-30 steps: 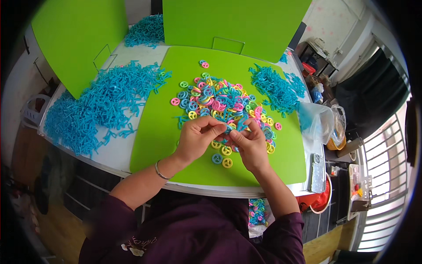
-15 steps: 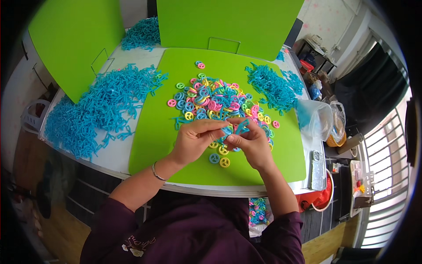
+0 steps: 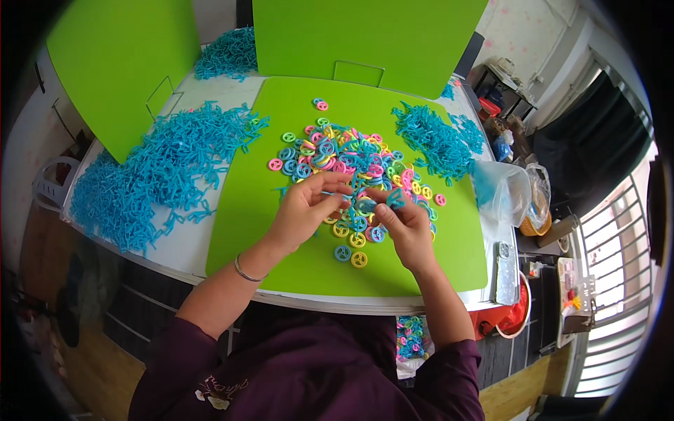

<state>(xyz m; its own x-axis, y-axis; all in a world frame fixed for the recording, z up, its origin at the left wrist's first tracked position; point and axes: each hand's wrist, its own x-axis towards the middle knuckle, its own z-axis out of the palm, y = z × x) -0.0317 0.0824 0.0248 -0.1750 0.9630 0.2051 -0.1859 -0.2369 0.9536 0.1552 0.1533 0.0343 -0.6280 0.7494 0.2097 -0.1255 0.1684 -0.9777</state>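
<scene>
Both hands are over a heap of small plastic wheels [image 3: 302,170] in pink, blue, yellow and green on a green board. My right hand [image 3: 407,228] pinches a small teal plastic piece [image 3: 397,199] between thumb and fingers. A pale blue-green bit [image 3: 366,205] shows at its thumb tip, slightly blurred. My left hand [image 3: 302,207] is closed in a pinch just left of it, close to the right fingers but apart. What the left fingertips hold, if anything, blends into the colours behind. A yellow wheel [image 3: 359,259] and a blue wheel [image 3: 342,253] lie nearer me.
Large teal piles of thin pieces [image 3: 168,154] lie at the left, with another pile [image 3: 435,140] at the right. Upright green panels [image 3: 365,42] stand behind. A phone [image 3: 505,274] lies at the right edge, near a clear plastic bag [image 3: 502,189].
My hands have drawn apart from near contact, the left moving slightly up and left. More wheels now show between them.
</scene>
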